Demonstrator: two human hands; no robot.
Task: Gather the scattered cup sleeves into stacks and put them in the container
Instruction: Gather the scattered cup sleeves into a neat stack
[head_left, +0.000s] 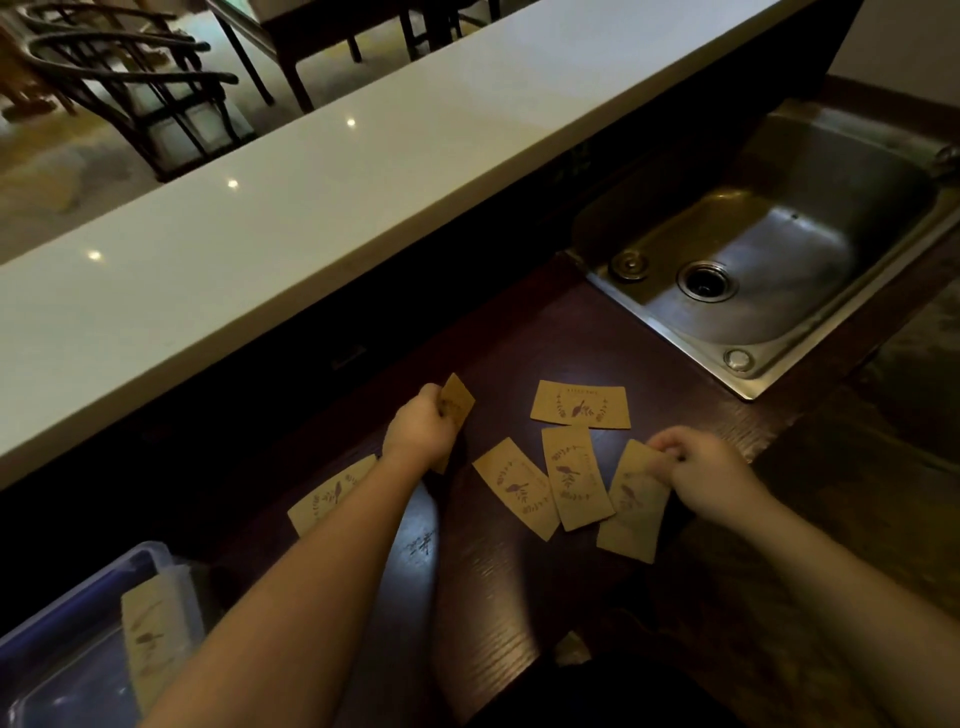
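Flat brown cup sleeves with a dark bird print lie on a dark wooden counter (519, 338). My left hand (418, 431) is shut on a small stack of sleeves (458, 402), held on edge. My right hand (701, 470) pinches the top corner of one sleeve (636, 501) at the right. Between the hands lie three loose sleeves: one flat at the back (581, 404), two side by side in front (514, 488) (575, 477). Another sleeve (332, 493) shows partly under my left forearm. A clear plastic container (93, 587) at the bottom left holds a sleeve stack (150, 634).
A steel sink (779, 249) is set into the counter at the right. A raised white bar top (311, 171) runs along the far side. Chairs and a table stand beyond it. A small scrap of paper (570, 649) lies near the front edge.
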